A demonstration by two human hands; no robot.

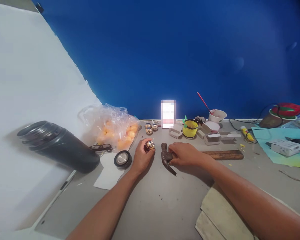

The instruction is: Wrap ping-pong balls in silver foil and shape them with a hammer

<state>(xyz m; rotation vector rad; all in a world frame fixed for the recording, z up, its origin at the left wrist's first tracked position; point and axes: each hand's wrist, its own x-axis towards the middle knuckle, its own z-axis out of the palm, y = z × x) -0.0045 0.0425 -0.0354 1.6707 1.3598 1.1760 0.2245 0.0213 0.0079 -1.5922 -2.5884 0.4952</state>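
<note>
My left hand (141,156) has its fingers closed around a shiny metallic ball (150,144) near the middle of the grey table (150,206). Just to the right, my right hand (184,154) grips a claw hammer (226,155) close to its head. The hammer lies across the table, its wooden handle pointing right and its dark metal head beside the ball. Three more shiny balls (149,128) sit together behind my left hand.
A dark flask (62,146), round lid (122,159), glasses (101,147) and bag of orange fruit (115,128) are left. Behind the hammer stand a yellow container (190,129), small boxes (212,138) and a white cup (217,115). Cardboard (215,216) lies beneath my right forearm.
</note>
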